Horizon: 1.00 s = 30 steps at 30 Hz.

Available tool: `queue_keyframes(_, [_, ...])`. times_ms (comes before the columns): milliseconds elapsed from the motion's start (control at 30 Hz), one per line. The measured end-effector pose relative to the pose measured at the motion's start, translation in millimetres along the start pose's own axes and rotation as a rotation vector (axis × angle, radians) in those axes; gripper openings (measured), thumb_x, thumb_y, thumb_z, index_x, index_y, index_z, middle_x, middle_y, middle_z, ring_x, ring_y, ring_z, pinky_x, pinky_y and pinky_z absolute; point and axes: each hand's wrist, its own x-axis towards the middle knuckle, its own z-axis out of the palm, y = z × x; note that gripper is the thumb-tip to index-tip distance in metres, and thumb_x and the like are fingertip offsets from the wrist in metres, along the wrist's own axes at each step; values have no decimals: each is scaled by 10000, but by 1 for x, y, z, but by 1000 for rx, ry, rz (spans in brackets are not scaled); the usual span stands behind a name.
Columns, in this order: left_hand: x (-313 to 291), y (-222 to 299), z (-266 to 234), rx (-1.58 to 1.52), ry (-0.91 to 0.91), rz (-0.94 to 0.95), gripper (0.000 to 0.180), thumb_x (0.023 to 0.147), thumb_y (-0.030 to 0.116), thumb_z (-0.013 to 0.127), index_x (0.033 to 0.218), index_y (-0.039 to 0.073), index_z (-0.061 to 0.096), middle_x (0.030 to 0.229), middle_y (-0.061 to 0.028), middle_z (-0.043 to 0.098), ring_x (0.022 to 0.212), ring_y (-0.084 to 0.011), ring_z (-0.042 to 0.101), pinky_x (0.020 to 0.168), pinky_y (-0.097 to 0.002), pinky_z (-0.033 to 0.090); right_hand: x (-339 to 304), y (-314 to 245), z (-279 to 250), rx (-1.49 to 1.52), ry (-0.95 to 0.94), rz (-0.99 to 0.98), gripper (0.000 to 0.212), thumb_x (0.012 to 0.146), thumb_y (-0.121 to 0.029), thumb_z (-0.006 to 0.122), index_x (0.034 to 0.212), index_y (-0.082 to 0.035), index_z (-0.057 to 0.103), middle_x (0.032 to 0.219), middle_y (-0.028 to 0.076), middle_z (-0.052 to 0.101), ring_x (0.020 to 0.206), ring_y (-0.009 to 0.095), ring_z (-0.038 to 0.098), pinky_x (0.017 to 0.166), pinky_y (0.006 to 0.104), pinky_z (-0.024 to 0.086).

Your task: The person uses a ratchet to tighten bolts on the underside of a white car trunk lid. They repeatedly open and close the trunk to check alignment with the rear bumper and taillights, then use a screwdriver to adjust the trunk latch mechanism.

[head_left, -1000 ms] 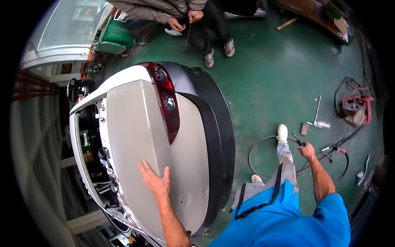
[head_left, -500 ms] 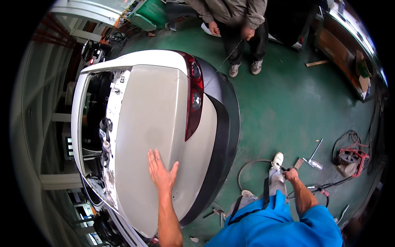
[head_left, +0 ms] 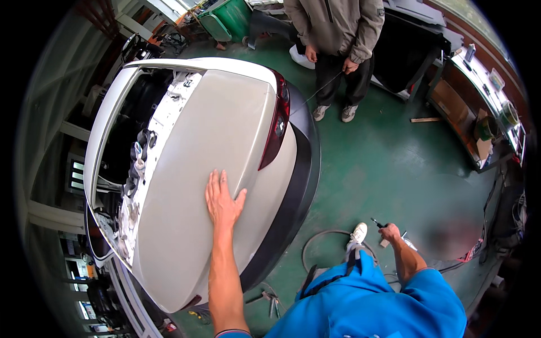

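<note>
My left hand (head_left: 223, 204) lies flat on the beige-grey rear panel (head_left: 191, 135) of a car, fingers spread, near the crease above the bumper. Its forearm reaches across the panel from below. A dark red tail light (head_left: 276, 129) sits beyond this hand, and a black bumper (head_left: 304, 183) runs along the right of the panel. Low on my right side, away from the car, my right hand (head_left: 390, 231) is closed around a slim black tool (head_left: 377, 222) with a narrow tip. Most of that tool is hidden in the fist.
A person (head_left: 355, 28) in a grey-brown jacket stands beyond the bumper, holding a thin dark cord. On the green floor lie a hose (head_left: 309, 243), metal tools (head_left: 273, 304) and a wooden strip (head_left: 426, 120). A cluttered bench (head_left: 479, 90) stands far right.
My left hand has slid up the panel, away from me. My right hand now holds the black tool's tip pointing outward. The view has shifted, and the other person stands more upright.
</note>
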Motion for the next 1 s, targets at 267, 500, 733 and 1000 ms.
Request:
queue_keyframes(267, [-165,57,28,-479,136,24,404,869,182,701,1205,-35,644,1226,-240,631,1141,-427,606,991,-507,479,-47,-34,34,106,2,-67,490,785,-379,694,1071,19,707,1053,252,718,1003,387,696,902,432,544])
queue_keyframes(500, [-639,-27,228,-704,-856,-515,368,941,378,618,1021,33,718,1074,-257,691,1017,-459,649,822,-563,514,-115,-53,94,-44,61,-101,402,809,-308,640,1032,14,732,1116,278,698,1075,414,673,937,461,539])
queue_keyframes(733, [-688,-91,216,-439,-857,-122,389,931,380,639,1064,23,715,1084,-263,692,1031,-427,664,876,-525,512,-164,-86,116,-188,52,-97,422,851,-377,645,1097,-40,713,1129,226,712,1060,392,686,895,471,555])
queue_keyframes(1000, [-556,-33,104,-1126,-445,-943,529,920,414,693,1265,15,667,1174,-195,723,1092,-307,700,941,-390,541,-320,-242,110,-40,-646,-738,396,858,-241,730,1175,-3,725,909,103,718,843,168,666,768,308,535])
